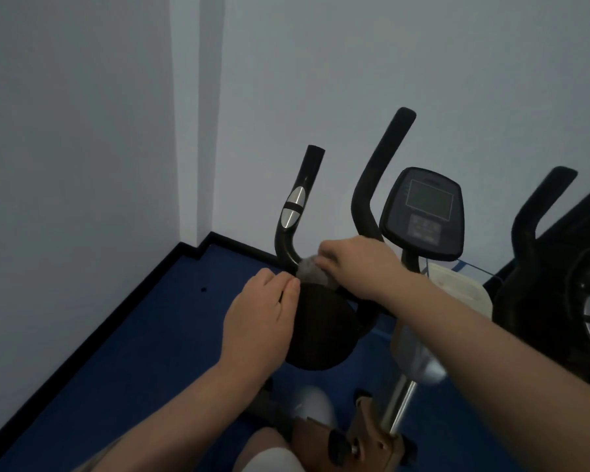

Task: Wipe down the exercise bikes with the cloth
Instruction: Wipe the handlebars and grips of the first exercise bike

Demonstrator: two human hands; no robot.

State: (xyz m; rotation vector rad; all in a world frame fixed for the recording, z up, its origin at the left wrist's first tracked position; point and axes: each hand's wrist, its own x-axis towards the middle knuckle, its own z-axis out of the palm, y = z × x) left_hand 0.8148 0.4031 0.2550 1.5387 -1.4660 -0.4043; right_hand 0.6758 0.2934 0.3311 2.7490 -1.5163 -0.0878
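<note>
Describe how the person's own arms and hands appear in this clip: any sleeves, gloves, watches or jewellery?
Both arms are bare from the frame edge to the wrist; no sleeves show. The left hand and the right hand wear no gloves, and no watch, bracelet or ring is visible on either. Fingernails look short and unpainted where they show. Motion blur softens the fine detail.

The cloth (pixel 312 271) lies on the handlebar (pixel 288 233), between both hands, console (pixel 424 212) to the right.
</note>
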